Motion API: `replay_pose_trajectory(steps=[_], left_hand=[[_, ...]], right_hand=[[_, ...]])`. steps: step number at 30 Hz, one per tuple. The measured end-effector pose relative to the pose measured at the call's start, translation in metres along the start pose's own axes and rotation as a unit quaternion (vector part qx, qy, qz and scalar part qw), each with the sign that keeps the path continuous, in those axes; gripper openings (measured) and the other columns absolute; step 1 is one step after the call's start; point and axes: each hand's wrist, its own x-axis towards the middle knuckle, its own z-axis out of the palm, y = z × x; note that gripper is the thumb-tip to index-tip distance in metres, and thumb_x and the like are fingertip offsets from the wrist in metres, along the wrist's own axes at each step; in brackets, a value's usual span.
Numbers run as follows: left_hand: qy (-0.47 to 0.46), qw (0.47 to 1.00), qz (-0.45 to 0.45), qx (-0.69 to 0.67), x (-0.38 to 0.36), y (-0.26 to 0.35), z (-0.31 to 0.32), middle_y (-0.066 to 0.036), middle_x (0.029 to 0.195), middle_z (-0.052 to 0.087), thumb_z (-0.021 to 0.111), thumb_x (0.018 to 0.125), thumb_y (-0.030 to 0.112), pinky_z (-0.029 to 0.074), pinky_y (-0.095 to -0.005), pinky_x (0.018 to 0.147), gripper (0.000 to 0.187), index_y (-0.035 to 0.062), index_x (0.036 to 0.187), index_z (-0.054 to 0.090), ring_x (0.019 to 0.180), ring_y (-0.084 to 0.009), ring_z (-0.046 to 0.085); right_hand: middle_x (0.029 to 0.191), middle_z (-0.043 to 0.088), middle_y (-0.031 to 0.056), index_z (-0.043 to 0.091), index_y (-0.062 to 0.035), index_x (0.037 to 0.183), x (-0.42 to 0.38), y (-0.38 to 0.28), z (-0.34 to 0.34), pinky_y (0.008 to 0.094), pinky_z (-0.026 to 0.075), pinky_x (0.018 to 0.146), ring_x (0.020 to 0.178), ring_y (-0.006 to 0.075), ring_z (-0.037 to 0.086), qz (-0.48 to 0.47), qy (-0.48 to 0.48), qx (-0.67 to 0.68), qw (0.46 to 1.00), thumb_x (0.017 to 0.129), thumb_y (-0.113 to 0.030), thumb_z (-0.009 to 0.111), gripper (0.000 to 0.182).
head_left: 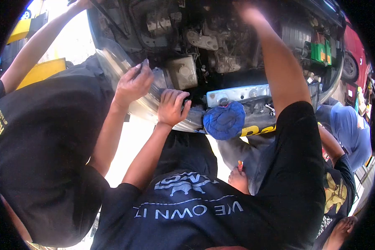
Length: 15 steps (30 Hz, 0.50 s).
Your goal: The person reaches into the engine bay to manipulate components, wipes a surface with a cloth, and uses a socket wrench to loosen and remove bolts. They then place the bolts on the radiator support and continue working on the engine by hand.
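My left hand [170, 107] rests on the front edge of the car, by the headlight [131, 79], fingers spread and thumb apart. It appears to hold nothing. Over the engine bay [221, 25], my right arm reaches far in; my right hand [251, 14] is smeared by motion near the top of the view, and its fingers cannot be made out. Between my arms, a bunched blue cloth [224, 121] lies on the front edge, below a silvery metal crossmember [237, 93]. A boxy metallic part [182, 73] sits just beyond my left hand.
At my left, a co-worker in black leans in; that person's hand [135, 81] pinches something dark above the headlight. Another person's hand [239, 179] holds a small orange-red item below the bumper. A green-cased battery [321, 52] stands at right; a red car [354, 46] is beyond.
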Motion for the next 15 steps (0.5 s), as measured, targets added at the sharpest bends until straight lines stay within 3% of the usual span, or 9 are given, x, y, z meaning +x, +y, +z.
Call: replay_pose_trajectory(steps=[2,5,8,12,14,15], left_hand=[[0.004,1.0,0.001,0.001,0.0,0.0,0.001,-0.009,0.105,0.066,0.068,0.092,0.02,0.044,-0.0482,0.097,0.025,0.0091,0.113,0.061,0.1,-0.0339,0.061],[0.004,1.0,0.0,0.002,0.0,0.0,0.001,-0.009,0.105,0.067,0.068,0.092,0.02,0.044,-0.0483,0.097,0.024,0.0091,0.113,0.061,0.1,-0.034,0.061],[0.002,1.0,-0.001,0.001,0.001,0.001,0.0,-0.009,0.105,0.067,0.067,0.092,0.02,0.044,-0.0484,0.097,0.024,0.009,0.112,0.061,0.101,-0.0342,0.061],[-0.004,1.0,-0.004,0.002,0.0,0.002,0.0,-0.01,0.105,0.068,0.068,0.092,0.02,0.044,-0.0486,0.096,0.024,0.0086,0.112,0.062,0.1,-0.0348,0.061],[0.028,0.999,-0.015,-0.02,0.002,0.004,-0.001,-0.011,0.104,0.068,0.068,0.091,0.015,0.046,-0.0477,0.094,0.025,0.0078,0.114,0.062,0.097,-0.0342,0.062],[0.062,0.997,-0.019,-0.042,0.004,0.005,0.001,-0.012,0.104,0.068,0.069,0.09,0.011,0.047,-0.0468,0.093,0.026,0.0072,0.115,0.062,0.095,-0.0334,0.063]], right_hand=[[0.137,0.061,0.0271,0.063,-0.0016,0.135,0.002,0.0,-0.001,0.0493,0.049,0.106,0.127,0.0433,0.059,0.018,0.014,0.014,1.0,0.107,-0.057,0.034,0.069],[0.136,0.061,0.027,0.062,-0.0028,0.136,0.0,-0.006,-0.012,0.0488,0.049,0.106,0.128,0.0425,0.058,0.041,-0.048,-0.009,0.998,0.107,-0.057,0.033,0.068],[0.138,0.06,0.0255,0.062,-0.0013,0.136,0.014,0.008,0.007,0.0481,0.048,0.108,0.128,0.0425,0.058,-0.04,-0.033,-0.041,0.998,0.108,-0.056,0.03,0.069],[0.135,0.062,0.0279,0.065,-0.0039,0.133,0.021,0.013,0.015,0.0474,0.052,0.103,0.122,0.0412,0.063,-0.019,-0.03,-0.017,0.999,0.108,-0.051,0.033,0.062],[0.15,0.047,0.0314,0.043,0.0044,0.15,0.065,0.046,0.062,0.0528,0.046,0.112,0.134,0.0448,0.053,-0.156,-0.012,-0.098,0.983,0.103,-0.07,0.031,0.088],[0.154,0.043,0.0306,0.04,0.0054,0.152,0.069,0.041,0.057,0.0503,0.046,0.113,0.136,0.0444,0.052,-0.112,-0.076,-0.087,0.987,0.103,-0.072,0.031,0.092]])
